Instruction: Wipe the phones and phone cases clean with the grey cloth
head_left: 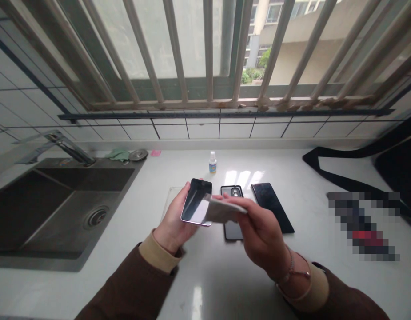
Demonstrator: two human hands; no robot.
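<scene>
My left hand (pixel 176 217) holds a smartphone (pixel 197 200) with its dark, glossy screen facing up. In my right hand (pixel 263 231) is a folded grey cloth (pixel 225 210), pinched between thumb and fingers. The cloth overlaps the phone's right edge in view; whether it touches the screen I cannot tell. Under and behind my right hand lies a black-rimmed phone case (pixel 233 232) with a camera cutout, partly hidden. To its right a second dark phone or tablet (pixel 273 206) lies flat. A small white spray bottle (pixel 212 163) stands upright beyond the phone.
On the left is a dark sink (pixel 105 191) with a chrome faucet (pixel 70 149). A green cloth (pixel 118 154) and a round metal drain cover (pixel 137 154) sit at its back corner. A black strap (pixel 341 153) and a pixelated item (pixel 365 226) lie to the right. Window bars rise behind.
</scene>
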